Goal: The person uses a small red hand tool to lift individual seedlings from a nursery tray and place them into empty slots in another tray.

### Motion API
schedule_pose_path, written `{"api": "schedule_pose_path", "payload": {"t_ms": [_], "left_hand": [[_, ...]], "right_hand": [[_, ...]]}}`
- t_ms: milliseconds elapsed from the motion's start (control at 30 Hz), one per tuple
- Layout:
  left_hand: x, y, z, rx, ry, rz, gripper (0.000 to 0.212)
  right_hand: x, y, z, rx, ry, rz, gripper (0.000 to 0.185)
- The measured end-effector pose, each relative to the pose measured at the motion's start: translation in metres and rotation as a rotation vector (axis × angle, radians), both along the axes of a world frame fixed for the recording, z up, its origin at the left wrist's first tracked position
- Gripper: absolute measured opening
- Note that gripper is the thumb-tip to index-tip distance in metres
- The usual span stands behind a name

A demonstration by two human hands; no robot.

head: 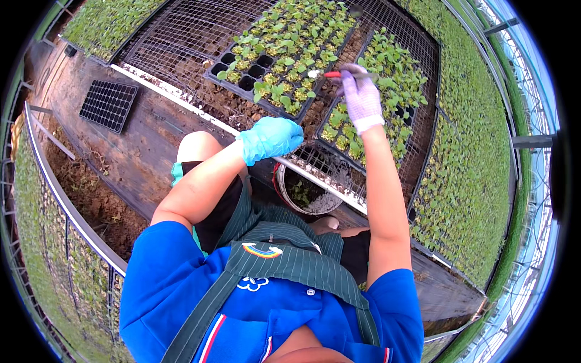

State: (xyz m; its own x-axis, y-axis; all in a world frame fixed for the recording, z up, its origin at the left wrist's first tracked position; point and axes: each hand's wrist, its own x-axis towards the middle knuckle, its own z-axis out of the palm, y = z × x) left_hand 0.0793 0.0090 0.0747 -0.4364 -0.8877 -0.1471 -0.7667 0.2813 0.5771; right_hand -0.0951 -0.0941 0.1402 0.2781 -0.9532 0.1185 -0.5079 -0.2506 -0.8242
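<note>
My left hand [272, 139], in a blue disposable glove, is curled closed above the near edge of a black seedling tray [247, 94]; whether its fingers hide anything I cannot tell. That tray is full of leafy seedlings [290, 45], with several bare dark cells at its near left corner. My right hand [361, 97], in a pale purple knit glove, grips a slim tool with a red handle [332, 74]. It hovers over a second seedling tray [327, 136]. A small white lump [313, 73] shows by the handle's end, attachment unclear.
Between my knees stands a round bucket [313, 209] with plant scraps inside. A white bench rail [172, 92] runs in front of me, edging wire mesh [181, 45]. An empty cell tray [109, 105] lies on ground cloth to the left. Dense seedlings [472, 181] fill the right side.
</note>
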Motion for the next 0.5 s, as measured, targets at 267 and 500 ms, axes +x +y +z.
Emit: {"api": "schedule_pose_path", "payload": {"t_ms": [267,500], "left_hand": [[0.019,-0.002,-0.027,-0.012,0.079,0.039,0.025],[0.029,0.003,-0.025,-0.058,0.095,0.018,0.022]], "right_hand": [[0.08,-0.084,-0.023,-0.12,0.414,0.045,0.034],[0.119,-0.09,-0.01,-0.185,0.685,0.134,0.039]]}}
